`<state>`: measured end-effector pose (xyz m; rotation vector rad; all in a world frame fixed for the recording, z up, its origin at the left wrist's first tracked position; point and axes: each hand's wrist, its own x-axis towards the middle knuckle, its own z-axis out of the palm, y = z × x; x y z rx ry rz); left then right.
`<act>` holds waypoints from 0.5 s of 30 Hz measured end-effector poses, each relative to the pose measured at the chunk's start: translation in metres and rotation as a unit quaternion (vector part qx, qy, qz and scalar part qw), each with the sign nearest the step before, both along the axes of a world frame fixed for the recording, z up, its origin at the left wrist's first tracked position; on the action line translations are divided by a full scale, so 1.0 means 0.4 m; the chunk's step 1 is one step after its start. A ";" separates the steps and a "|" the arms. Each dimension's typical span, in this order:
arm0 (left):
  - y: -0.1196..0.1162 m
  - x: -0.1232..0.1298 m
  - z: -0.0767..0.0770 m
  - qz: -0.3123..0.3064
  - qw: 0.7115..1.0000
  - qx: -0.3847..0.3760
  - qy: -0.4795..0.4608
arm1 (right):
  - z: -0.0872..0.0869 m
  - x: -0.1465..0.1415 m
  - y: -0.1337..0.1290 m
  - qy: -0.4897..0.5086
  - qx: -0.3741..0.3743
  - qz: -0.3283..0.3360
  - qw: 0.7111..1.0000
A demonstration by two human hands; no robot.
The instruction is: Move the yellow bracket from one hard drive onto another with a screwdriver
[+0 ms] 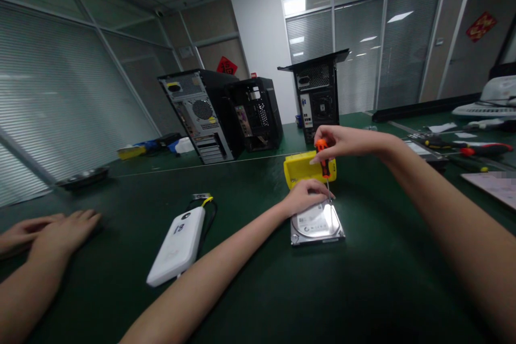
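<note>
A silver hard drive [316, 223] with a white label lies flat on the green table. My left hand [305, 199] presses on its far left part, fingers curled over the drive and close to the screwdriver shaft. From above, my right hand [334, 142] grips the orange and black handle of a screwdriver [324, 164]. The shaft points down, and its tip meets the drive near the far right corner. Whether a screw sits under the tip is too small to tell. Just behind the drive stands a yellow tray [300, 166], partly covered by both hands.
A white power bank [177, 244] with a cable lies to the left. Another person's hands [60, 228] rest at the far left. Black computer cases [220, 113] stand behind, one more computer tower [318, 97] at the back right. Red-handled pliers [486, 149] and other tools lie right.
</note>
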<state>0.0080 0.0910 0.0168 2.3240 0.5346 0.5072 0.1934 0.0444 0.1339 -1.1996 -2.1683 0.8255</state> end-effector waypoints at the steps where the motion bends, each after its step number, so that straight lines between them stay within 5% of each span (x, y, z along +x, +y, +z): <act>1: -0.001 0.000 0.002 0.001 1.000 -0.002 0.003 | -0.002 -0.001 0.003 0.006 -0.004 0.002 1.000; 15: -0.003 0.001 0.001 0.010 1.000 -0.003 0.008 | 0.018 0.009 -0.018 0.054 -0.074 0.073 0.993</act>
